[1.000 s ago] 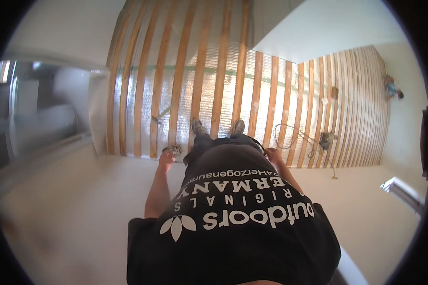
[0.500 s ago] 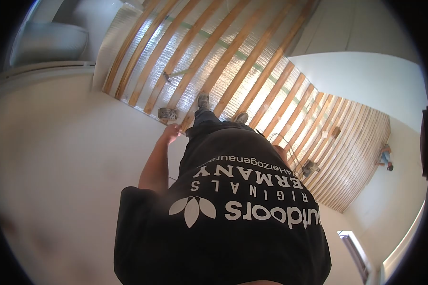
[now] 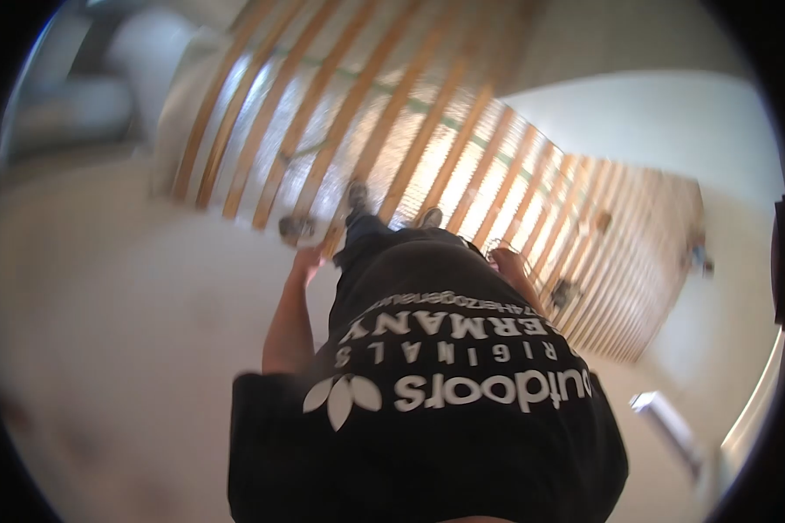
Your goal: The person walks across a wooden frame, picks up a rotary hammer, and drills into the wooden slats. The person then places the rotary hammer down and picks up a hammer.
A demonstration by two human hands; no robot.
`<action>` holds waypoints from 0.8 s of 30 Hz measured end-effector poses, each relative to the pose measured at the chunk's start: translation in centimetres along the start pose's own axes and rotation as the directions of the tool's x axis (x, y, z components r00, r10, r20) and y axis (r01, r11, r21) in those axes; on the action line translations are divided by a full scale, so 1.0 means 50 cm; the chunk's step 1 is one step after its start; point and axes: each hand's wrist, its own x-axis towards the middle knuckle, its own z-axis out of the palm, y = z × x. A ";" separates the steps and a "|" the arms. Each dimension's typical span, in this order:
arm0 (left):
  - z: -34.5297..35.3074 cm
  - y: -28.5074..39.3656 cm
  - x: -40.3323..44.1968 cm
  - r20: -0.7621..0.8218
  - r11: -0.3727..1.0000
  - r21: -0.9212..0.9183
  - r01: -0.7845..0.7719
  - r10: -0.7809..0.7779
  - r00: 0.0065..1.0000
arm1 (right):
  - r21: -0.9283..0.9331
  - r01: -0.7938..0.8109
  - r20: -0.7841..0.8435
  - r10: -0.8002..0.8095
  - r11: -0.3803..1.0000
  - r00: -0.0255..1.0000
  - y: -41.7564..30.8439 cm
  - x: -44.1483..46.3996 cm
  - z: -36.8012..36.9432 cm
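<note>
My left hand (image 3: 308,261) hangs at my left side, away from the body, its fingers smeared by motion. The nearest thing to it is a small grey-brown object (image 3: 296,228) at the ends of the battens, its kind unclear. At my right hip is my right hand (image 3: 505,260), bent and blurred. A thin dark cable (image 3: 494,245) loops close to its fingers; whether they touch it I cannot tell. My shoes (image 3: 358,195) stand among the wooden battens (image 3: 323,166), which lie over silvery foil (image 3: 384,131).
A hammer-like tool with a green handle (image 3: 310,150) lies across the battens ahead. To the right are a dark tool (image 3: 566,292) and a small brown block (image 3: 604,220). Farther right, a blurred blue object (image 3: 699,254) lies beyond the closely spaced slats. White wall (image 3: 672,113) rises beyond.
The view has shifted and blurred. My right hand, mostly hidden behind the shirt before, now shows beside my hip. My left hand stays low at my left side.
</note>
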 end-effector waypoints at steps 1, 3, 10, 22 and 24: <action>-0.019 0.055 -0.012 0.126 0.671 0.696 -0.255 0.235 0.964 | -0.103 0.133 -0.052 -0.139 0.986 0.989 0.073 0.031 0.001; -0.017 0.056 0.004 0.173 0.649 0.694 -0.311 0.269 0.948 | -0.474 0.271 -0.049 -0.332 0.838 0.942 0.061 -0.005 0.002; -0.084 0.106 0.055 0.470 0.325 0.787 -0.525 0.236 0.851 | -0.129 0.005 -0.329 -0.048 0.992 0.943 0.009 -0.161 -0.003; -0.010 0.512 0.187 0.559 0.205 0.716 -0.667 0.404 0.724 | 0.454 -0.358 -0.321 0.524 0.816 0.789 0.651 -0.221 0.183; 0.130 0.585 0.184 0.305 0.681 0.640 -0.356 0.200 0.931 | 0.534 -0.369 -0.295 0.577 0.761 0.762 0.737 -0.226 0.192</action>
